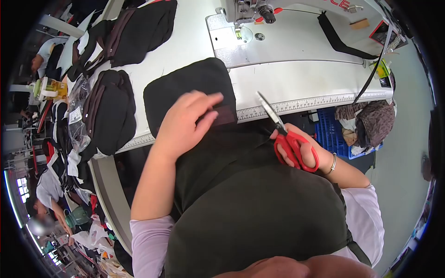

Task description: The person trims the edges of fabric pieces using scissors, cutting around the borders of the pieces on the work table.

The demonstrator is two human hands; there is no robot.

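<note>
L hand, open & loosely spread, is over the black fabric piece at the worktop edge, w/ R hand gripping red-handled scissors nearby, so a careless swing L could poss. nick the black fabric piece or L hand.

Room lies between scissors and black strap; the machine head blocks beyond.

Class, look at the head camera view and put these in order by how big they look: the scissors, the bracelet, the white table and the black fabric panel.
Largest to smallest, as they look:
1. White table
2. Black fabric panel
3. Scissors
4. Bracelet
</note>
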